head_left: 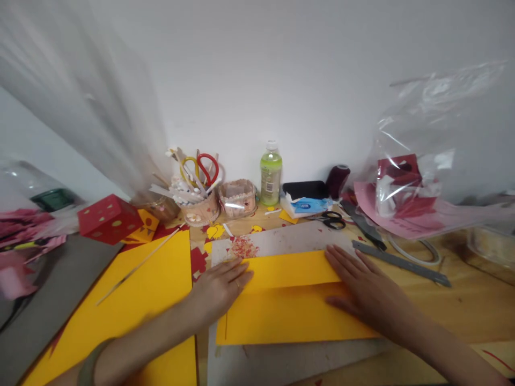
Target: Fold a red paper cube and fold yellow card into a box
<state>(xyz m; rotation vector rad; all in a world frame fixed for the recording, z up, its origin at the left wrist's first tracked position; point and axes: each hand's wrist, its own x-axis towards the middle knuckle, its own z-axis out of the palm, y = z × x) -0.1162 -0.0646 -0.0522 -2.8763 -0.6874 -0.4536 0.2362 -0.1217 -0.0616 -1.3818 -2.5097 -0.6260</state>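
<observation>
A yellow sheet of card [289, 316] lies on a whitish board [277, 359]. Its far part is a strip set off by a lengthwise fold line or edge. My left hand [221, 287] rests on the left end of the strip, fingers stretched out and a ring on one of them. On the right end lies my right hand [362, 284], flat, its fingers extended along the strip and its thumb apart on the nearer part of the card. Neither hand grips anything.
A larger yellow sheet [161, 300] with a thin stick [137, 268] lies left. Behind stand a pot of scissors and sticks [201, 206], a green bottle [271, 177] and a wipes pack [308, 205]. Black-handled scissors [333, 220] and a metal ruler [402, 262] lie right.
</observation>
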